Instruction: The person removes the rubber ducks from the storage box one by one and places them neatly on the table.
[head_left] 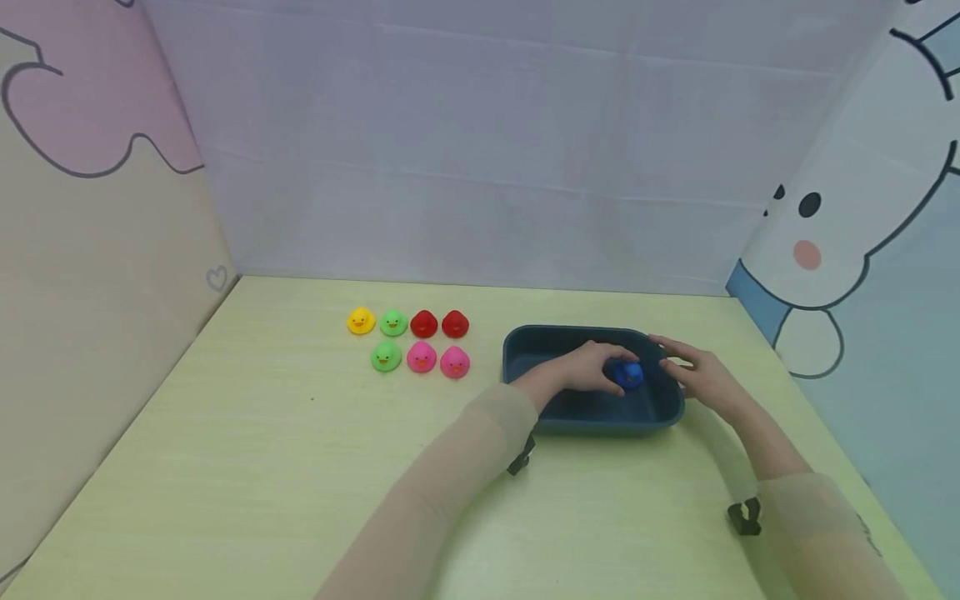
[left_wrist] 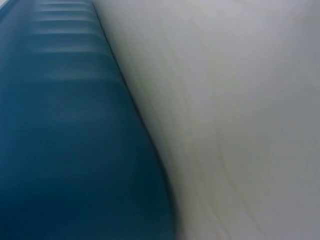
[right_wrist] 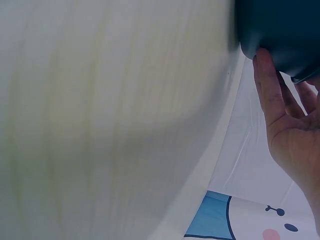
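Observation:
A dark blue tray stands on the right part of the table. My left hand reaches over its near wall and pinches a blue rubber duck inside, between thumb and fingers. My right hand grips the tray's right end, with fingertips at the rim. In the right wrist view, fingers lie against the tray's outer wall. Only the tray's outer side and the tabletop fill the left wrist view; the left hand is out of sight there.
Left of the tray, small rubber ducks sit in two rows: a yellow duck, green ducks, red ducks and pink ducks. A pale wall covering rises behind the table, with printed side panels.

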